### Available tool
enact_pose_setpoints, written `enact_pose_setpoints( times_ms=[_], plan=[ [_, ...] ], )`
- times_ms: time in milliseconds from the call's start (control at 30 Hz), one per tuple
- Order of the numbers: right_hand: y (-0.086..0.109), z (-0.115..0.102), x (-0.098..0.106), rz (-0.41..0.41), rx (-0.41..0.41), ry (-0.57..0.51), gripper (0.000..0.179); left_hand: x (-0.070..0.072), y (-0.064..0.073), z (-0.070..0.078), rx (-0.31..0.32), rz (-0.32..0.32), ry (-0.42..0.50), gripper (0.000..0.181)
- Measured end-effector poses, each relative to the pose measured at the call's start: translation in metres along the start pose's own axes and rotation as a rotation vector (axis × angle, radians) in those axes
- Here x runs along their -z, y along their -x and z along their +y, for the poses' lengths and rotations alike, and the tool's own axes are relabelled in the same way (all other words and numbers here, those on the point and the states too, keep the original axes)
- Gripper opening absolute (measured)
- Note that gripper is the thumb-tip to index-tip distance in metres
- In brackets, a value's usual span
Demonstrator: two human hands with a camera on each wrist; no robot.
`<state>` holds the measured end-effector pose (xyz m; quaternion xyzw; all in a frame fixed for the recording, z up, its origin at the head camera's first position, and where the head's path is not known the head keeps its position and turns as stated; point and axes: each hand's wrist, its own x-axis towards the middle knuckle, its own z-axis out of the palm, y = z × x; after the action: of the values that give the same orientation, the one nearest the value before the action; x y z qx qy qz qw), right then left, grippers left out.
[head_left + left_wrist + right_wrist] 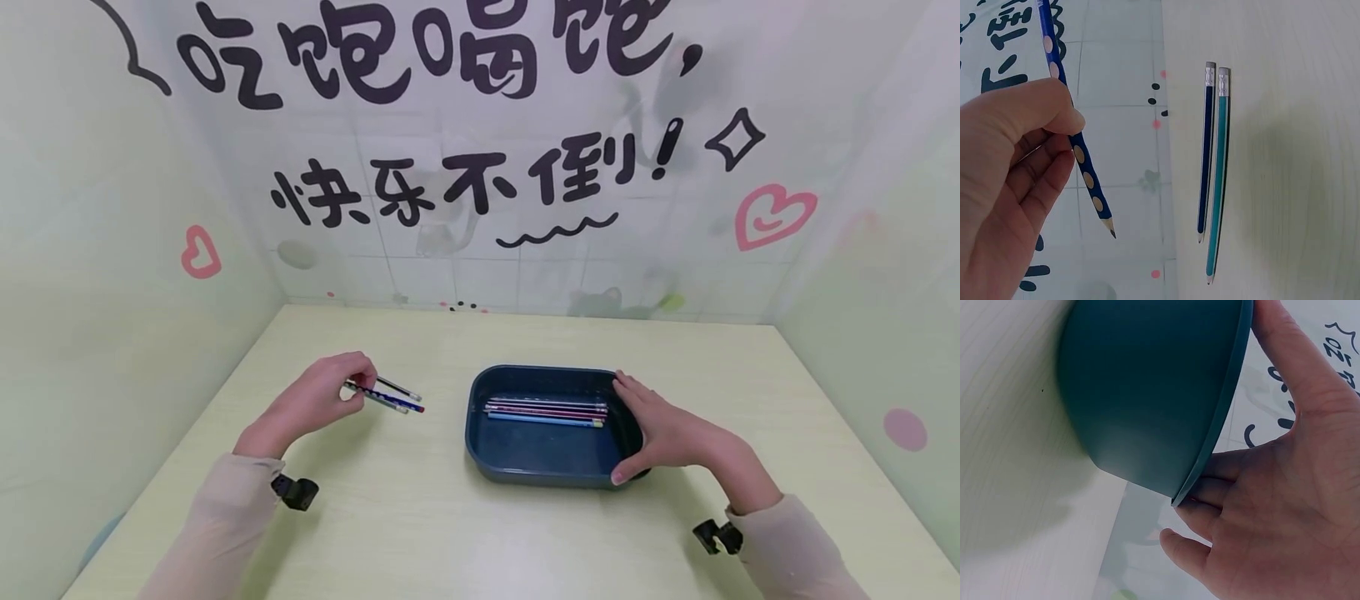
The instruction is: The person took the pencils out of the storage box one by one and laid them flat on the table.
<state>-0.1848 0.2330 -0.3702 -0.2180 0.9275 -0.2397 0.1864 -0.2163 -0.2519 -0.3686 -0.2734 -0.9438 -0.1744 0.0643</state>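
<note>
My left hand (337, 387) pinches a dark blue pencil with pale round dimples (1087, 175) between thumb and fingers, its sharpened tip downward in the left wrist view. Beside that hand, a navy pencil (1205, 156) and a teal pencil (1219, 175) with eraser ends lie nearly parallel on the table. A dark teal rectangular bin (555, 477) stands to the right. Inside it several pencils (547, 411) lie side by side, a light blue one (543, 419) nearest me. My right hand (667, 429) grips the bin's right end, thumb at the near corner and fingers along the far rim.
The pale wood-grain table (420, 533) ends at a white printed curtain (480, 275) behind. More curtain (97, 333) hangs at the left and right sides. Black camera mounts (296, 492) sit at both wrists.
</note>
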Motion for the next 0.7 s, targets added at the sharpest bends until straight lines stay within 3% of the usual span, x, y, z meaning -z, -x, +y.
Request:
enact_pose_setpoints(
  times_ms=[433, 700],
  plan=[
    [-0.001, 0.001, 0.002, 0.001, -0.012, 0.014, 0.133, -0.008, 0.001, -0.034, 0.047, -0.047, -0.021, 0.026],
    [0.000, 0.001, 0.001, 0.003, -0.006, -0.001, 0.132, -0.010, 0.003, -0.046, 0.059, -0.079, -0.028, 0.026]
  ],
)
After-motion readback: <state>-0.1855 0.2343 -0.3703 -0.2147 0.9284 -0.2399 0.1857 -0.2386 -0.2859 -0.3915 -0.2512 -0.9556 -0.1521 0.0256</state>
